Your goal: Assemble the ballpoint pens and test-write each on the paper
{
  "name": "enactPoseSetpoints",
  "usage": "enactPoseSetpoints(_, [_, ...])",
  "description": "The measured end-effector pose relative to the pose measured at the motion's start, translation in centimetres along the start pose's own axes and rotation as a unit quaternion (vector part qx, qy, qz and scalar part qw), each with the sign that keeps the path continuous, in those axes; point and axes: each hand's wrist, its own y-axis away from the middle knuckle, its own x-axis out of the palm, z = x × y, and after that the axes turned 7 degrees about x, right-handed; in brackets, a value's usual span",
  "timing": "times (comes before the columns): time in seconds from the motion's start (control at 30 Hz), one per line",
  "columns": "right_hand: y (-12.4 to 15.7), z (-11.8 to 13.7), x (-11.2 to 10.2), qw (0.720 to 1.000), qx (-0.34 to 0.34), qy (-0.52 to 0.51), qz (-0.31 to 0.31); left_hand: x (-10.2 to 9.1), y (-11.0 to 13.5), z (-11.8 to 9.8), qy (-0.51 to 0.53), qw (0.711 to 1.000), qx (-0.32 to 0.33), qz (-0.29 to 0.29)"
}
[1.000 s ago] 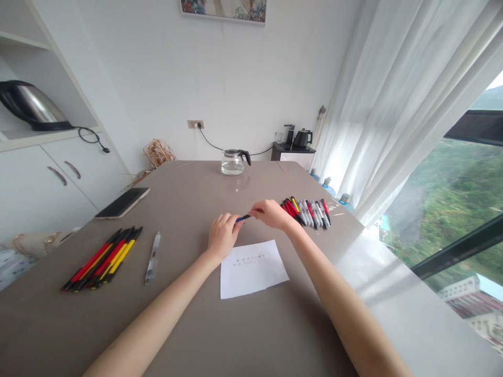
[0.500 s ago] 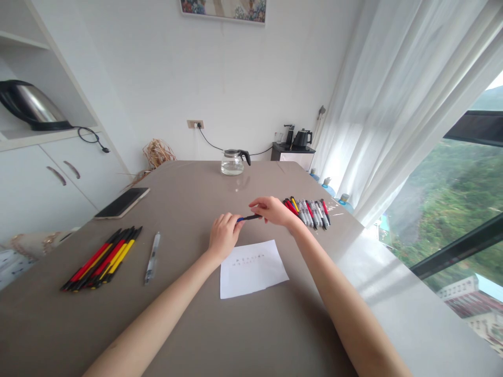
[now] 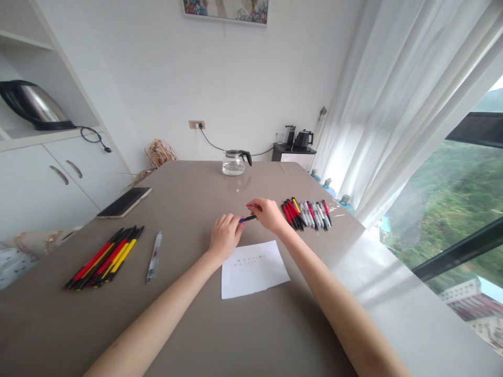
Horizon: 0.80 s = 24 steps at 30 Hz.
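Observation:
Both of my hands grip one blue and black pen (image 3: 247, 219) just above the grey table (image 3: 188, 209). My left hand (image 3: 225, 236) is closed round its left end. My right hand (image 3: 268, 213) pinches its right end. A white sheet of paper (image 3: 253, 268) with a short line of marks lies on the table right below the hands. A row of several red, black, yellow and clear pens (image 3: 307, 212) lies just right of my right hand.
At the left lie a bundle of red, yellow and black pens (image 3: 105, 256) and a single clear pen (image 3: 153, 257). A dark tablet (image 3: 123, 202) rests near the left edge, a glass jug (image 3: 233, 162) at the far end. White curtains and a window fill the right side.
My right hand has slid left along the pen towards my left hand, so less of the pen shows between them. The left hand has stayed in place.

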Motion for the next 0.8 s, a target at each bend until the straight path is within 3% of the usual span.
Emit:
enactPoseSetpoints(0.37, [0.6, 0.7, 0.9, 0.998, 0.052, -0.028, 0.025, -0.7, 0.2, -0.7, -0.060, 0.998, 0.025, 0.023])
enactPoseSetpoints(0.47, [0.5, 0.9, 0.1, 0.995, 0.057, -0.063, 0.058, -0.8, 0.1, -0.7, -0.059, 0.998, 0.008, 0.013])
enactPoseSetpoints(0.67, [-0.1, 0.0, -2.9, 0.974, 0.055, -0.120, 0.184, -0.7, 0.0, -0.7, -0.041, 0.998, -0.045, -0.019])
enactPoseSetpoints(0.8, [0.0, -0.3, -3.5, 0.978, 0.057, -0.088, 0.182, -0.7, 0.0, -0.7, -0.042, 0.998, -0.047, -0.019])
